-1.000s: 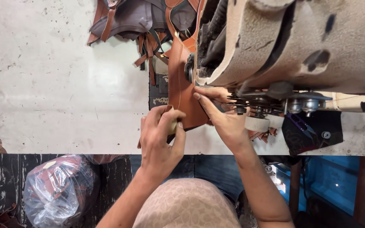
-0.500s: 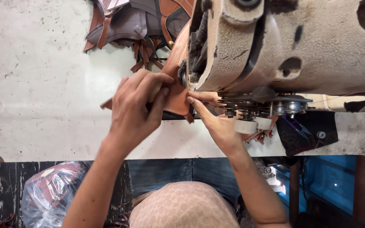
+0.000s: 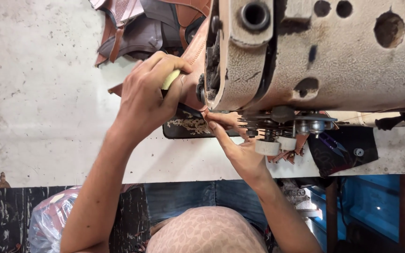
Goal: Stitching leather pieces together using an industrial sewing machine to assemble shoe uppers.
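Observation:
My left hand point(image 3: 148, 96) is closed on a small tool with a pale yellow handle point(image 3: 170, 78) and a dark blade, held against a tan leather piece point(image 3: 194, 58) at the head of a worn beige sewing machine point(image 3: 319, 51). My right hand point(image 3: 235, 140) reaches under the machine head, fingertips pressed on the edge of the leather near the needle area. Whether those fingers pinch the leather or only press it cannot be told. The machine hides the rest of the leather.
A pile of brown and tan leather pieces point(image 3: 137, 26) lies at the back of the white scuffed table point(image 3: 38, 93). A dark plate point(image 3: 183, 127) is set into the table under the machine. A clear plastic bag point(image 3: 50, 220) sits on the floor at lower left.
My left hand moved up and away from the table's front edge toward the machine head, now with the yellow-handled tool showing. The leather piece shifted up under the machine. The view moved closer.

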